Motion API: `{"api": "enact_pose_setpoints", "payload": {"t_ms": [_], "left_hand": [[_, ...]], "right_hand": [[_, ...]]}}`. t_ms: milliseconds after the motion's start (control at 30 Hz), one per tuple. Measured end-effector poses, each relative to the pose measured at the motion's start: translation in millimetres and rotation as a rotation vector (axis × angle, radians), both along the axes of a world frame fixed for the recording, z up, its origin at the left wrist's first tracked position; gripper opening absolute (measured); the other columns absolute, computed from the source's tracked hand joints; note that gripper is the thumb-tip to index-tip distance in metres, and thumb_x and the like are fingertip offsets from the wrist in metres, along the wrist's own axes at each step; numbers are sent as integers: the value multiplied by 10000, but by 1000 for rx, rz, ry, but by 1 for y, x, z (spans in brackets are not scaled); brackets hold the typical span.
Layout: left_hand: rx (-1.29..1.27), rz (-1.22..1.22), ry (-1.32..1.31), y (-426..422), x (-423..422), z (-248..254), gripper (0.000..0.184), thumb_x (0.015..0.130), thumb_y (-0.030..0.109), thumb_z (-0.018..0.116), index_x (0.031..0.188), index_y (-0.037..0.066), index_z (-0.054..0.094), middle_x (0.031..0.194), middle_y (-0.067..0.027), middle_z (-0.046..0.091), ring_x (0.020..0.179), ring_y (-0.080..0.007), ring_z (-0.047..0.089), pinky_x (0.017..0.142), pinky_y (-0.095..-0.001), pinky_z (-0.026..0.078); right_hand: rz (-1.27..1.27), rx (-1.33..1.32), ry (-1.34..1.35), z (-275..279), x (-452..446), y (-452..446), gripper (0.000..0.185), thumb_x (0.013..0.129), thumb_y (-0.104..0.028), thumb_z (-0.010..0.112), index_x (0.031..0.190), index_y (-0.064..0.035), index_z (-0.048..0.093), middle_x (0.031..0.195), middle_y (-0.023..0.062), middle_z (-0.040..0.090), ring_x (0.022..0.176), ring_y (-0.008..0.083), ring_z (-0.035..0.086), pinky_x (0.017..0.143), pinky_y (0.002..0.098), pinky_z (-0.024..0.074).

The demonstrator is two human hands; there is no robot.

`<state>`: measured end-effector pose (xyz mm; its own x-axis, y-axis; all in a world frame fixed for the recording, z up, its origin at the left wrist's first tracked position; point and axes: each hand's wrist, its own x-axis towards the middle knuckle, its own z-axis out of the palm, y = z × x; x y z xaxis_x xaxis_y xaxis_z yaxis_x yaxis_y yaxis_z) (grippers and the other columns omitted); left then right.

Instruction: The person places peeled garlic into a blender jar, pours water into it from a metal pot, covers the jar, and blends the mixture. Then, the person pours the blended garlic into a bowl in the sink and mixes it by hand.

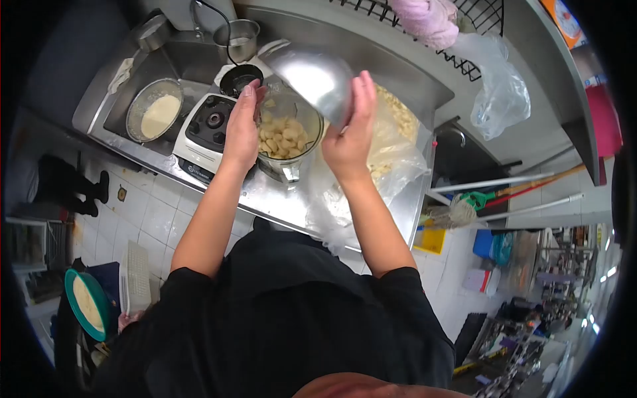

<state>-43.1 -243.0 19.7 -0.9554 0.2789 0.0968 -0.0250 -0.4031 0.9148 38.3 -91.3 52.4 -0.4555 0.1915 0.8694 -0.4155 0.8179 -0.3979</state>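
Note:
My right hand [352, 136] grips the rim of a shiny metal bowl [312, 76], tilted over a clear blender jar [286, 171]. Pale pieces that look like peeled garlic cloves [283, 136] lie in the jar. My left hand [243, 126] is raised at the jar's left side, fingers stretched out and holding nothing; whether it touches the jar I cannot tell. Left of it stands the white and black blender base [211, 126]. A black lid [241, 81] is behind the left hand. Under my right forearm is a clear plastic bag [391, 162] with more pale pieces.
In the sink [192, 56] on the left is a pot [136, 116] of cream-coloured liquid; another metal pot [239, 40] stands behind. A wire rack [474, 26] hangs above, with a plastic bag [501, 86]. Mop handles [504, 182] lean at right. Another person's legs [70, 186] show at left.

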Motion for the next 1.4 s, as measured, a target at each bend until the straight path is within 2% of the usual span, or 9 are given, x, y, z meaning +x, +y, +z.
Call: {"api": "enact_pose_setpoints", "payload": {"t_ms": [167, 267, 467, 567, 767, 867, 1033, 1167, 1400], "left_hand": [[-1, -134, 34, -13, -3, 20, 422, 940, 320, 407, 1192, -15, 465, 1116, -95, 536, 1070, -167, 491, 952, -288, 342], [-617, -410, 295, -33, -12, 28, 180, 878, 149, 492, 901, 5, 597, 785, -11, 584, 766, -79, 540, 712, -239, 435], [-1368, -778, 781, -1, -14, 29, 225, 827, 197, 488, 835, -5, 586, 821, -215, 586, 789, -403, 541, 702, -445, 427], [-1120, -552, 768, 5, -17, 32, 224, 828, 161, 449, 841, 12, 615, 841, -193, 608, 808, -394, 560, 747, -453, 432], [-549, -51, 405, -53, -30, 21, 136, 861, 96, 519, 887, -7, 603, 709, -42, 600, 665, -71, 525, 622, -212, 427], [-635, 111, 336, -99, -35, 23, 154, 885, 95, 506, 912, -23, 601, 751, -30, 601, 672, -66, 525, 632, -205, 434], [-615, 334, 335, -162, -66, 11, 178, 893, 137, 527, 900, -26, 599, 759, -23, 597, 693, -67, 523, 655, -202, 425], [-612, 345, 310, -180, -108, -5, 194, 884, 168, 550, 925, -16, 594, 756, -13, 593, 702, -59, 515, 658, -190, 405], [-650, 46, 132, -208, -209, -82, 319, 844, 227, 601, 1055, -6, 546, 893, -69, 592, 811, -126, 543, 731, -252, 447]], "right_hand": [[-196, -227, -4, 9, 49, 6, 558, 748, 125, 409, 1287, 16, 323, 1282, 213, 372, 1194, 310, 397, 984, 381, 338], [-218, -663, -132, -18, 113, 43, 543, 720, 98, 427, 1255, 20, 382, 1177, 148, 478, 1090, 221, 474, 934, 313, 370], [-390, -937, -692, -93, 209, 92, 350, 738, -19, 511, 1080, 47, 548, 875, 105, 618, 794, 138, 580, 713, 260, 464], [-526, -935, -1009, -115, 205, 95, 370, 755, -117, 592, 1096, 21, 559, 733, 106, 629, 559, 154, 595, 491, 265, 461], [-778, -549, -981, -159, 185, 122, 444, 712, -230, 711, 1067, 7, 591, 969, 187, 625, 912, 262, 597, 804, 349, 461], [-928, -462, -653, -137, 168, 112, 200, 851, -170, 557, 967, -11, 591, 836, 135, 616, 766, 274, 591, 715, 352, 459], [-129, -914, -655, -107, 130, 54, 191, 876, -195, 549, 895, -14, 608, 803, 33, 622, 696, 125, 558, 651, 240, 433], [378, -739, -795, -95, 83, -17, 511, 837, -491, 545, 978, -4, 612, 907, 59, 634, 883, 155, 563, 830, 289, 410], [220, -1019, -638, -131, 58, -89, 537, 747, -531, 639, 800, 1, 583, 729, 61, 578, 733, 173, 555, 700, 321, 445]]}}
